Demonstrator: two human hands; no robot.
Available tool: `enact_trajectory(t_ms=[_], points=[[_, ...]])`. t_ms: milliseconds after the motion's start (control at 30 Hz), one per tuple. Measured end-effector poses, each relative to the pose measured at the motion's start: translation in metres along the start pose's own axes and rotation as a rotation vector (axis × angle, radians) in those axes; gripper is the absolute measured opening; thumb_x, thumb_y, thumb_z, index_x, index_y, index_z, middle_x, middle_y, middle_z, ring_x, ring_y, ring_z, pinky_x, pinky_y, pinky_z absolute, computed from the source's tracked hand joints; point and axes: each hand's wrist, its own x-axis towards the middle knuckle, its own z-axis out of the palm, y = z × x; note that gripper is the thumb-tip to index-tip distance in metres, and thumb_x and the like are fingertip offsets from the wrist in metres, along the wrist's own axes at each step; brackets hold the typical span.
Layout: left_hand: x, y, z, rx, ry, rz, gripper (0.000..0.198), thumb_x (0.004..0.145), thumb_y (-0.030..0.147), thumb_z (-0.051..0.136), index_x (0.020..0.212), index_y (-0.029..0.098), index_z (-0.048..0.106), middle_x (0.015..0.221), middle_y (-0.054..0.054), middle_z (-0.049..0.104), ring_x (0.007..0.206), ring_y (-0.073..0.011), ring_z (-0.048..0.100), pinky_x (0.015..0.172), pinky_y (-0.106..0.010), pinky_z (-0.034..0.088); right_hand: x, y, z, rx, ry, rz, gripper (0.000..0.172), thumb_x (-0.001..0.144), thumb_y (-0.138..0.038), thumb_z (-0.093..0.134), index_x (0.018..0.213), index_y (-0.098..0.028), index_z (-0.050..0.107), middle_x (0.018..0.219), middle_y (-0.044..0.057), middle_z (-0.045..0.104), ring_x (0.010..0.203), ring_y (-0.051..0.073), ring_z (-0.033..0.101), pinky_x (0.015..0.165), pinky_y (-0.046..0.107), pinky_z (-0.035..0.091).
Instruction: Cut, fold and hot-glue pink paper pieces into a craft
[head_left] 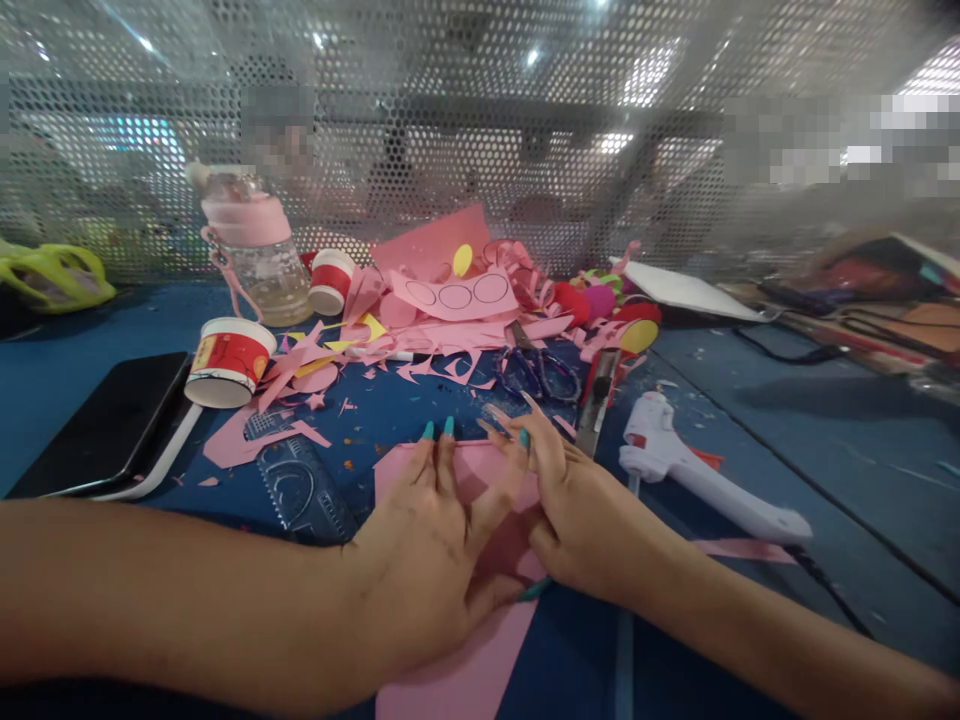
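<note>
A sheet of pink paper (457, 672) lies on the blue table in front of me, with a narrow fold along its far edge. My left hand (427, 560) rests flat on the sheet, fingers spread, with teal nails near the fold. At the sheet's right side, my right hand (581, 505) has bent fingers gathered at the far corner, touching my left index finger. Its grip on the paper is partly hidden. A clear stencil ruler (300, 485) lies left of the sheet. Beyond my right hand are scissors (536, 372) and a box cutter (598, 400).
A white glue gun (697, 470) lies right. Paper scraps (300, 365) and cut pink pieces (457, 295) are heaped behind. Two paper cups (229, 362), a water bottle (251, 250) and a black phone (105, 425) stand or lie left. A perforated metal screen (450, 130) closes the back.
</note>
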Motion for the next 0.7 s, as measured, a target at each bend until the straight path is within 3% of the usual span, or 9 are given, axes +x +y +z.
enact_trajectory(t_ms=[467, 700], points=[[0.0021, -0.0003, -0.0027, 0.034, -0.069, 0.015, 0.084, 0.081, 0.067, 0.033, 0.137, 0.006, 0.026, 0.112, -0.034, 0.057, 0.108, -0.0418, 0.055, 0.083, -0.051, 0.046, 0.0003, 0.0005, 0.0006, -0.041, 0.006, -0.026, 0.077, 0.054, -0.007, 0.039, 0.128, 0.003, 0.023, 0.113, 0.027, 0.06, 0.117, 0.028, 0.053, 0.092, 0.043, 0.049], [0.0069, -0.003, -0.0087, -0.001, -0.199, 0.023, 0.088, 0.079, 0.07, 0.031, 0.139, 0.006, 0.024, 0.116, -0.032, 0.056, 0.114, -0.0428, 0.049, 0.089, -0.054, 0.042, -0.0001, 0.0003, 0.0015, -0.058, 0.012, -0.041, 0.076, 0.054, -0.007, 0.038, 0.127, 0.005, 0.023, 0.114, 0.029, 0.059, 0.117, 0.029, 0.052, 0.093, 0.044, 0.048]])
